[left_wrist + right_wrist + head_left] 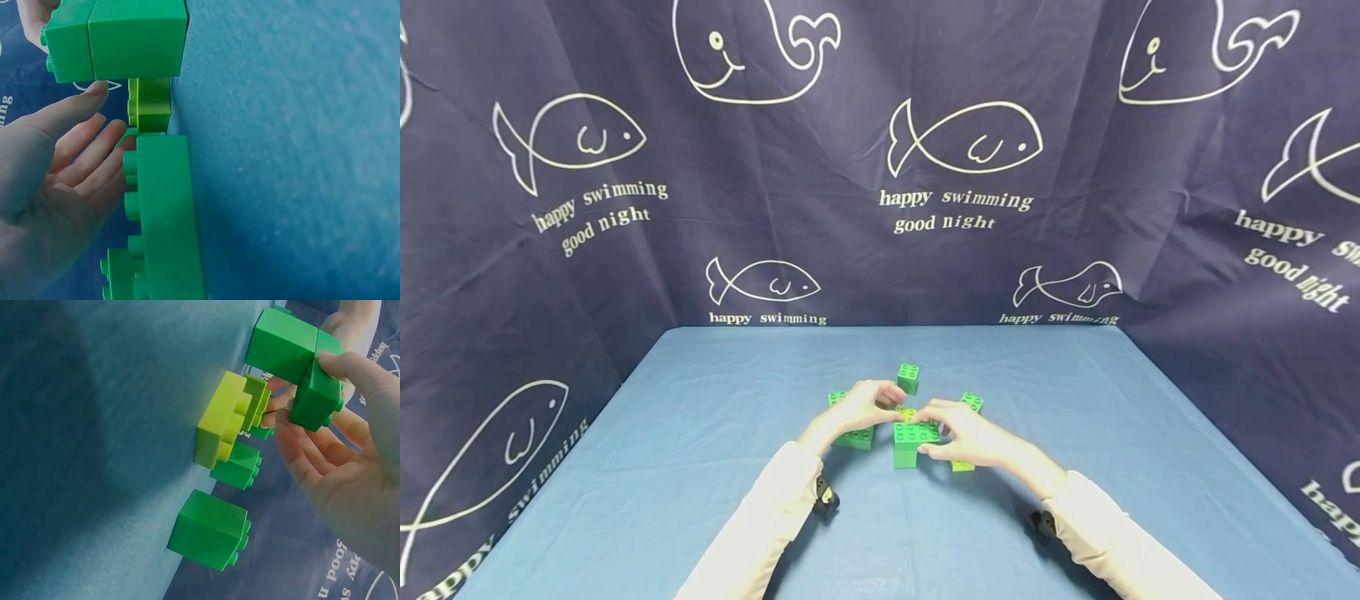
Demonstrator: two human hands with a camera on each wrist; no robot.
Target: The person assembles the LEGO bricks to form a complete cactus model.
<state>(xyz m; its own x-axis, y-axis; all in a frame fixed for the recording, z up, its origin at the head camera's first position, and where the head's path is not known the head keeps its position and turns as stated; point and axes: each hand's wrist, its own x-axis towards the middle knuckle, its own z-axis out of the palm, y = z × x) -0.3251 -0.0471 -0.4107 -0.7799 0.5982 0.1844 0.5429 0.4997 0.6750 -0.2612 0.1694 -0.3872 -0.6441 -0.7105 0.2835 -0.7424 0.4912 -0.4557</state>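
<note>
Backdrop print: navy curtain (850, 242) says "happy swimming" and "good night" over and over, with outlined fish and whales
Stack spot: green brick stack (906, 457) is mid-table on the blue cloth (737, 392), between the two hands
Right hand (966, 432): pinching the stack's top green brick (317, 394), thumb on one side, fingers on the other
Left hand (853, 410): not gripping anything, fingers loose, thumb right by the stack, can't tell if it touches
Head cam extra: full curtain pattern, plus a lone green brick (908, 377) farther back
Left wrist extra: clear seam between the stack's layers
Right wrist extra: top brick sticks out past its base; a yellow-green brick (219, 419) shows its stud row
</note>
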